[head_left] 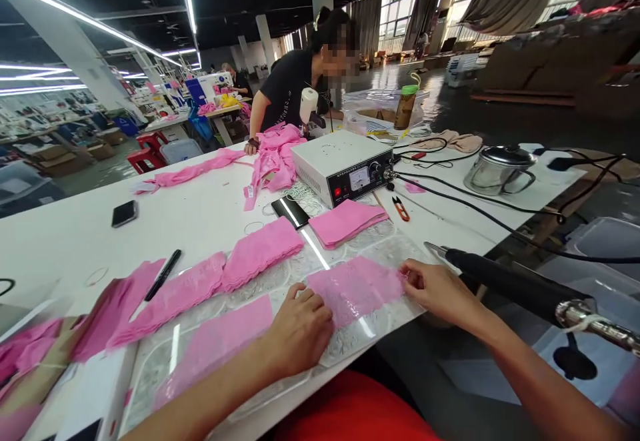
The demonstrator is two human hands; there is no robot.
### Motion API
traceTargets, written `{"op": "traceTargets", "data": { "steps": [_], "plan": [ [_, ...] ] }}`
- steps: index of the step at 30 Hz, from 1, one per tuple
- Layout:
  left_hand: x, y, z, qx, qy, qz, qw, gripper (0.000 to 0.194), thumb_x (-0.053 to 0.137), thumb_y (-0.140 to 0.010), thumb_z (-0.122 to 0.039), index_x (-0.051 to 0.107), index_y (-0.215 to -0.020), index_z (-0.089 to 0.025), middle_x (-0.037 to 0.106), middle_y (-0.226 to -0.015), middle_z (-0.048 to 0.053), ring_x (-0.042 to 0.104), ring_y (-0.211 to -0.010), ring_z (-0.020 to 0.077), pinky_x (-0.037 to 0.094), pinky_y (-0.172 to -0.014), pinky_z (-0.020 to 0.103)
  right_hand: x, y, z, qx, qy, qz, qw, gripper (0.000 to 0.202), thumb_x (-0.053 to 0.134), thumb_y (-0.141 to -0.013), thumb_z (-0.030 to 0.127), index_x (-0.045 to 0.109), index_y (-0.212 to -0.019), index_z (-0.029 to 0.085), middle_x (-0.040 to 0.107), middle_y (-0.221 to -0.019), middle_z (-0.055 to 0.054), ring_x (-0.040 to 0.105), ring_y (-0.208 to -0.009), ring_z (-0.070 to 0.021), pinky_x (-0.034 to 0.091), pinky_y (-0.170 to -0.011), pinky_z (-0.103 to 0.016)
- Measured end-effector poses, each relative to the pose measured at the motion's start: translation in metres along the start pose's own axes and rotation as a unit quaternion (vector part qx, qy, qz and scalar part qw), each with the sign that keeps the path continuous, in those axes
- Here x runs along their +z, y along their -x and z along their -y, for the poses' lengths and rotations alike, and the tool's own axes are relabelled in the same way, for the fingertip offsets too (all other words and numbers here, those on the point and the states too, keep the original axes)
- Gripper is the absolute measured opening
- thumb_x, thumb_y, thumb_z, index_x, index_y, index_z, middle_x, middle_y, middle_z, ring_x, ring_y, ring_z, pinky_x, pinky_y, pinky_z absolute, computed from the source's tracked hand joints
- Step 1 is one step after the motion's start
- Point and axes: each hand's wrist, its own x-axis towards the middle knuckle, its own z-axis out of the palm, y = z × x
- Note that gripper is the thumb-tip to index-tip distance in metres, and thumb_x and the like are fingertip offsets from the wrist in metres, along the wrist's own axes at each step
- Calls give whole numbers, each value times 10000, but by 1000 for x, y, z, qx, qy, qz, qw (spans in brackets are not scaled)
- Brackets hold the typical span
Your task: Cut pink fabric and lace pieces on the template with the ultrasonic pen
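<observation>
A thin pink fabric piece (357, 287) lies flat on a clear plastic sheet (400, 247) near the table's front edge. My left hand (303, 327) rests on its left part with the fingers curled under; what they hold, if anything, is hidden. At its right end, my right hand (425, 284) pinches the fabric's edge between thumb and fingers. Another thin pink piece (220, 341) lies left of my left hand, partly under the forearm. Behind are stacked pink pieces (263, 251) and a folded pink stack (345, 221).
A white control box (345, 154) stands behind, with black cables running right. Right of my right hand is a black-handled tool (500, 281) with a metal tip. Orange snips (401, 209), a marker (164, 274), a phone (125, 213) and a glass pot (500, 171) lie around. A person (295, 87) leans over the far side.
</observation>
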Motion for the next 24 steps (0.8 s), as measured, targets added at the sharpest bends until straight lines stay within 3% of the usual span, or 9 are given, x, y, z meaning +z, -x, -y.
{"op": "traceTargets", "data": {
  "steps": [3,7,9,11,14,17,24],
  "plan": [
    [-15,-17,11,-60,31,21,997,101,570,-839,-160,665,-826,-190,667,-814,34,608,-811,195,435,-866,391,-4,-8,7,-21,-15,-27,999,172,514,-763,276,642,-865,222,661,-669,1,590,-603,-153,368,-569,-264],
    [-24,-59,40,-136,21,-11,990,171,513,-897,-122,674,-867,-174,680,-890,53,616,-889,197,481,-834,352,-2,-45,22,-94,-87,-83,988,141,525,-744,293,641,-776,219,649,-621,12,571,-552,-149,393,-558,-270],
    [-23,-85,55,-163,22,-15,986,129,539,-938,-197,663,-946,-162,667,-972,61,614,-948,194,499,-870,375,2,-72,32,-122,-110,-90,982,141,520,-744,282,645,-753,215,669,-647,6,583,-566,-146,411,-570,-268],
    [-20,-109,67,-182,28,-7,983,247,577,-947,-321,608,-1126,-154,621,-1139,79,616,-1001,201,526,-873,411,7,-99,41,-137,-116,-91,979,133,523,-738,249,651,-735,212,690,-679,-1,605,-606,-146,418,-586,-262],
    [-13,-133,78,-200,43,17,979,340,585,-944,-352,562,-1222,-157,588,-1213,95,616,-1026,216,540,-865,423,16,-128,47,-140,-120,-92,979,115,542,-699,187,655,-704,204,701,-675,-6,613,-612,-140,412,-572,-246],
    [-8,-142,83,-215,55,34,974,340,586,-943,-347,562,-1224,-157,587,-1216,95,614,-1031,218,538,-868,426,25,-140,42,-131,-123,-93,979,122,540,-682,165,657,-691,197,696,-644,-2,606,-583,-134,404,-549,-237],
    [-9,-140,91,-211,107,40,971,346,589,-940,-352,565,-1224,-155,585,-1222,92,612,-1037,226,539,-866,425,32,-139,27,-134,-139,-107,975,154,536,-723,207,690,-734,196,712,-683,-9,619,-612,-147,446,-591,-260]
  ]
}}
